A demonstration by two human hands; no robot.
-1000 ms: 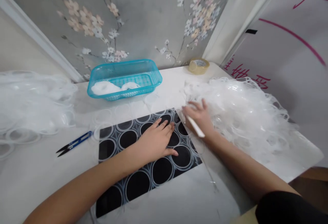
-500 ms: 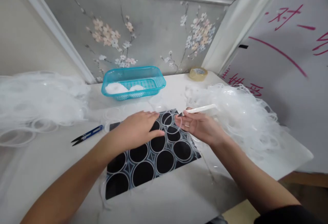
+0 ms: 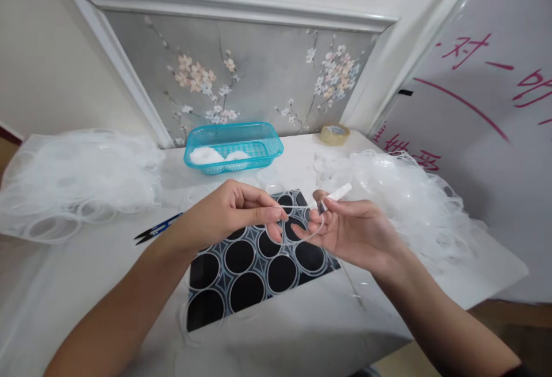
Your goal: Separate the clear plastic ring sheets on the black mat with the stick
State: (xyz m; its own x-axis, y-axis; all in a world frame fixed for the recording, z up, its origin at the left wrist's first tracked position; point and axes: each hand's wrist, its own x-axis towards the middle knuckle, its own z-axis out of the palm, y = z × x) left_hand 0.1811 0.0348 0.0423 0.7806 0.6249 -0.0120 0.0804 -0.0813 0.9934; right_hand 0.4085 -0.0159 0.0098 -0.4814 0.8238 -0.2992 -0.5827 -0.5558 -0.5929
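Both hands raised over the black mat, pinching one clear ring.

We are seeing the left hand and right hand holding a thin clear ring between fingertips above the black mat; the right is also gripping a white pen-like tool. Snips are lying left; a blue basket is sitting behind.
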